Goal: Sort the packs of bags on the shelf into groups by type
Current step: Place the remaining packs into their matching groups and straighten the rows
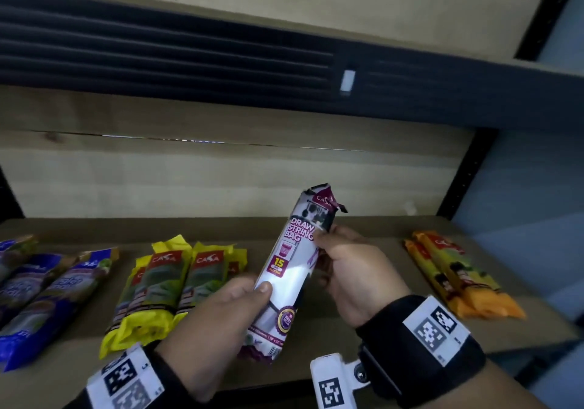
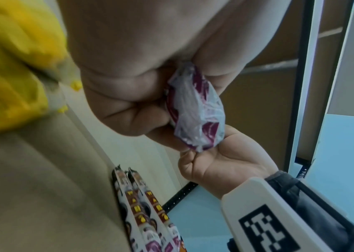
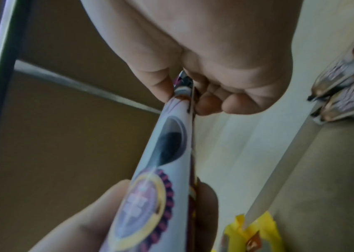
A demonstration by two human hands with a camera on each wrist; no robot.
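Head view: both hands hold one white and purple drawstring bag pack (image 1: 289, 269) in the air above the shelf (image 1: 363, 282), its top tilted toward 1 o'clock. The left hand (image 1: 218, 317) grips the lower half, thumb laid across the front and the other fingers curled behind; the right hand (image 1: 354, 269) pinches the upper part between thumb and fingers, just under the words "DRAW STRING BAG". From the left wrist, the pack's crimped bottom end (image 2: 195, 109) pokes out of the curled left fingers (image 2: 128, 102). From the right wrist, the right fingers (image 3: 212, 100) close around the pack's top. On the shelf, yellow packs (image 1: 158, 288) lie grouped at 9 o'clock of the held pack, blue packs (image 1: 38, 295) farther out at 9 o'clock near the frame edge, and orange packs (image 1: 458, 279) well apart at 3 o'clock.
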